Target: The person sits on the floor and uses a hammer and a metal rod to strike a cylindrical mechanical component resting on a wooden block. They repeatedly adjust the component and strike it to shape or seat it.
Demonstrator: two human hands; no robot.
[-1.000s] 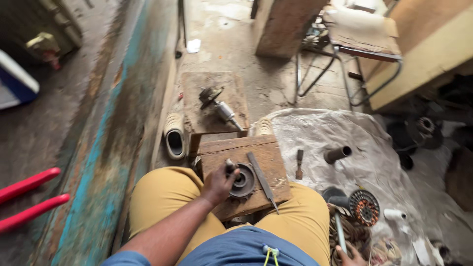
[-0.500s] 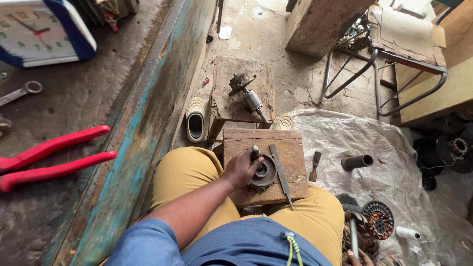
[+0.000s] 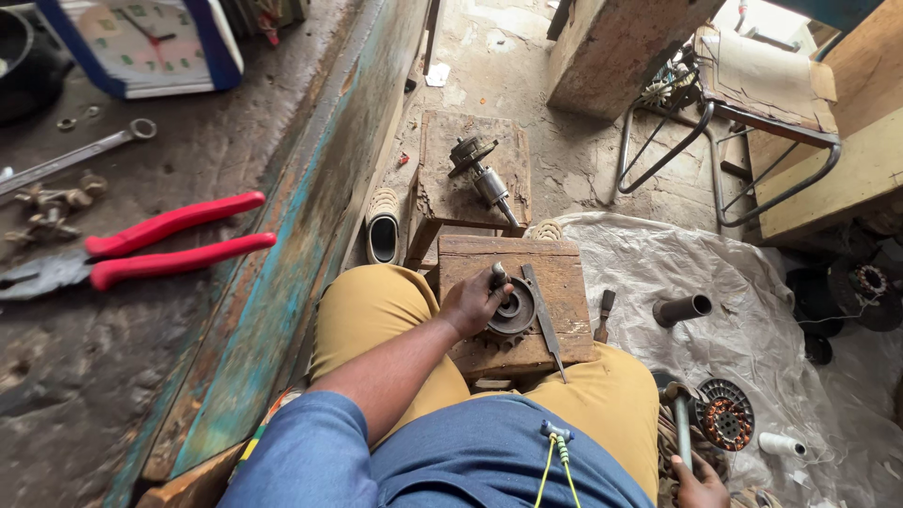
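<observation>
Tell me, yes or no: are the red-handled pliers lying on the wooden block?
No, the red-handled pliers lie on the workbench, left of the wooden block.

Bare, stained grey concrete floor (image 3: 527,56). Worn dark desk (image 3: 188,310) at left, its edge showing flaking teal paint. Crumpled white plastic sheet (image 3: 743,310) spread over the floor at right. Metal-framed chair (image 3: 743,113) beyond it, beside yellow wooden boards (image 3: 847,179). Daylight throughout.

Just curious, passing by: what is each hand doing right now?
Left hand: closed on a round metal part on the wooden block.
Right hand: closed on a hammer.
</observation>
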